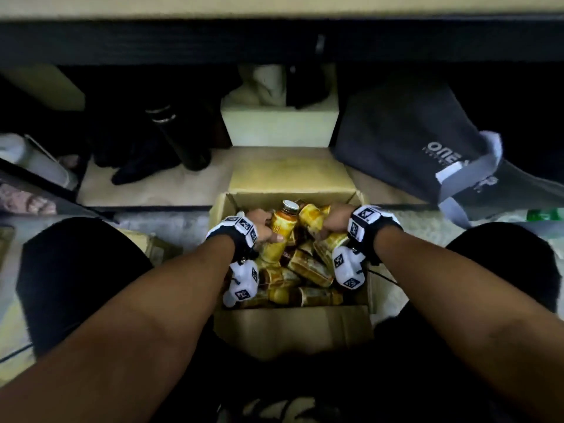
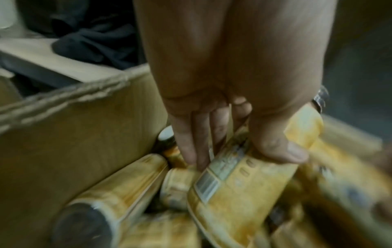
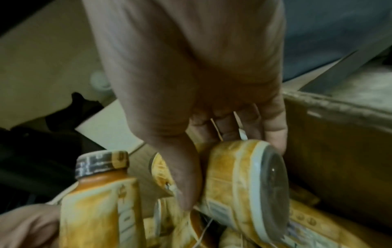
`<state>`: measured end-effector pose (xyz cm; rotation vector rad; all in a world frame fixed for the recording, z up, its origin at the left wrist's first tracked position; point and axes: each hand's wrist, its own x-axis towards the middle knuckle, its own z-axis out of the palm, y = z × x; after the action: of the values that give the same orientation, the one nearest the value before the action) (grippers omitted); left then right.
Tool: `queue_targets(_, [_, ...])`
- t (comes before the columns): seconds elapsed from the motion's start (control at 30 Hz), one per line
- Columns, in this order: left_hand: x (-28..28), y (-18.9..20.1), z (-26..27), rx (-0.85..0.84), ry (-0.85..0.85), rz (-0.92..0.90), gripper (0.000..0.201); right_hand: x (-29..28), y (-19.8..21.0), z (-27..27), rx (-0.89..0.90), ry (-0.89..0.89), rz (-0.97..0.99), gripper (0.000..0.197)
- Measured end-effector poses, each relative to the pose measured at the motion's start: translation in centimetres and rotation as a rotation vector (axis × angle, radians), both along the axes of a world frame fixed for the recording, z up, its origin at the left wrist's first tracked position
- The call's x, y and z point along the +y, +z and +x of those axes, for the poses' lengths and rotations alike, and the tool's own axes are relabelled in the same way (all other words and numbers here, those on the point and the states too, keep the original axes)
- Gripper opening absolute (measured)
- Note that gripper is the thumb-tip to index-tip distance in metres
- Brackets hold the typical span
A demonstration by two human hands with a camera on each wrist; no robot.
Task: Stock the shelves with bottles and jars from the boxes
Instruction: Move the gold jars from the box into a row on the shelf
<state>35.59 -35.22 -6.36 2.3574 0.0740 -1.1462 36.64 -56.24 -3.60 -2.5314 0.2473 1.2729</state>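
Note:
An open cardboard box [image 1: 293, 328] sits on the floor between my knees, filled with several yellow-labelled bottles lying in a heap. My left hand [image 1: 262, 225] grips one bottle [image 1: 279, 236] that stands nearly upright with its gold cap on top; in the left wrist view the thumb and fingers [image 2: 191, 142] wrap that bottle [image 2: 239, 189]. My right hand [image 1: 334, 222] holds a second bottle [image 1: 312, 218] at the box's far right; in the right wrist view this bottle [image 3: 239, 181] lies tilted with its base toward the camera, thumb and fingers curled round it.
A low wooden shelf [image 1: 158, 184] lies just beyond the box. On it are dark clothing [image 1: 143, 166], a black flask [image 1: 180, 138], a pale box [image 1: 279, 123] and a dark grey bag [image 1: 427, 141]. A black shelf edge [image 1: 274, 41] runs overhead.

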Motion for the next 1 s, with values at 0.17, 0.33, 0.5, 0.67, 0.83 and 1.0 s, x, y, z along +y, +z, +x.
queue_targets(0.17, [-0.1,4.2,-1.0,0.034,0.373,-0.387,0.039,-1.0,1.1,-1.0,0.057,-0.230,0.264,0.062])
queue_targets(0.33, [0.3,9.7,-1.8,-0.098,0.498,-0.678,0.047,-0.9,7.7,-2.7,-0.115,-0.406,0.605,0.045])
queue_targets(0.5, [0.4,18.1,-2.5,-0.308,0.407,-0.803,0.038,-1.1,15.5,-4.3,-0.363,-0.379,0.788,0.042])
queue_targets(0.67, [0.7,26.9,-2.9,-0.546,0.306,-0.911,0.033,-0.6,23.9,-5.4,-0.617,-0.317,0.903,0.042])
queue_targets(0.83, [1.2,34.3,-0.7,-0.821,0.259,-0.933,0.025,0.7,30.8,-3.2,-0.862,-0.269,0.980,0.048])
queue_targets(1.0, [0.7,36.1,3.5,-0.994,0.320,-0.832,0.030,2.8,33.6,1.0,-1.020,-0.313,0.941,0.045])
